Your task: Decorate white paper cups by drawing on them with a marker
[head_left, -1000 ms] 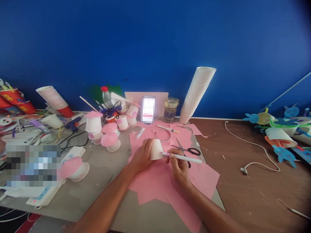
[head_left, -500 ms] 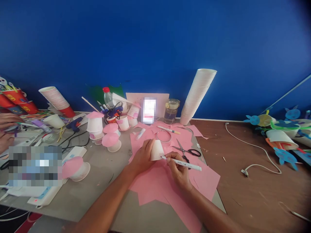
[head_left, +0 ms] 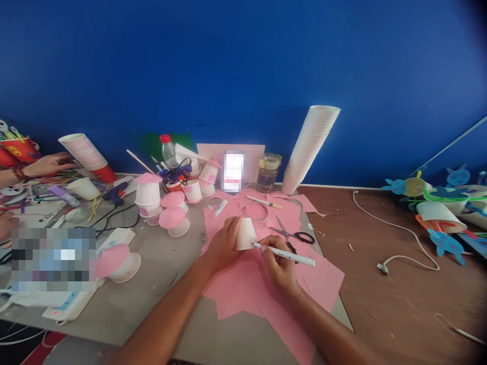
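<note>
My left hand (head_left: 223, 243) is wrapped round a small white paper cup (head_left: 245, 234), holding it upside down on a sheet of pink paper (head_left: 251, 289). Fingers of my right hand (head_left: 277, 261) pinch a white pen (head_left: 289, 253), whose tip touches the cup's rim at its lower right. Both forearms reach in from the bottom edge. Black-handled scissors (head_left: 294, 235) lie just behind my right hand.
A tall stack of white cups (head_left: 310, 149), a glass jar (head_left: 267, 172), a bottle (head_left: 167, 149) and pink-topped cup crafts (head_left: 173, 215) stand at the back. Another person's hand (head_left: 47, 163) reaches at far left by striped cups (head_left: 85, 154). A white cable (head_left: 395, 233) lies right.
My hands, cup and pen stay nearly still. The other person's hand at far left has moved up toward the striped cup stack.
</note>
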`<act>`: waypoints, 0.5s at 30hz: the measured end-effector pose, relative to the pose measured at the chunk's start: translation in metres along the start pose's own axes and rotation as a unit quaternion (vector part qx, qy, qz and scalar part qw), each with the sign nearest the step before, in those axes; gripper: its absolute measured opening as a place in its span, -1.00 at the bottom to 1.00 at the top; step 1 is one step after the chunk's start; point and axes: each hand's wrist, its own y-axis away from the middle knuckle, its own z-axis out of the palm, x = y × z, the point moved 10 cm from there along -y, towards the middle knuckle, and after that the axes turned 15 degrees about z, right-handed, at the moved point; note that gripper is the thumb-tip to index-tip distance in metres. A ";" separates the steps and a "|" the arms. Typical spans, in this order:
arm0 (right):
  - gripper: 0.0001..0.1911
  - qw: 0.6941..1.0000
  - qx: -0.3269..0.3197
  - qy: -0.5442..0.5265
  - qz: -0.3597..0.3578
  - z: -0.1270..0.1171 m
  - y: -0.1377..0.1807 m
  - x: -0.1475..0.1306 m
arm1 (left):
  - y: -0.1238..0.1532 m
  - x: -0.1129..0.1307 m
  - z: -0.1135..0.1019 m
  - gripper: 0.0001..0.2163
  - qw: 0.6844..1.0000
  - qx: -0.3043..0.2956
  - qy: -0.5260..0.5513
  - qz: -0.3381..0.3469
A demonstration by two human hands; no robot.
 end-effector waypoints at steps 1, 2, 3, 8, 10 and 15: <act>-0.91 1.000 0.001 0.005 -0.004 0.000 0.000 -0.001 | 0.000 0.000 0.000 -0.31 1.000 0.001 0.001 0.001; -0.91 1.000 0.000 0.010 -0.006 0.000 0.000 -0.001 | 0.000 0.000 0.000 -0.31 1.000 0.002 0.002 0.002; -0.92 1.000 -0.002 0.012 -0.006 0.001 0.000 -0.002 | 0.000 0.000 0.000 -0.31 1.000 0.003 0.002 0.004; -0.92 1.000 -0.013 0.004 -0.003 0.003 -0.001 -0.001 | 0.000 -0.001 0.001 -0.30 1.000 -0.001 0.001 0.001; -0.91 1.000 -0.016 0.003 -0.003 0.003 0.000 -0.002 | 0.000 -0.002 0.002 -0.30 1.000 -0.003 0.003 -0.003; -0.92 1.000 -0.011 0.009 -0.010 0.002 0.000 -0.006 | 0.000 -0.001 0.002 -0.30 1.000 -0.009 0.004 -0.003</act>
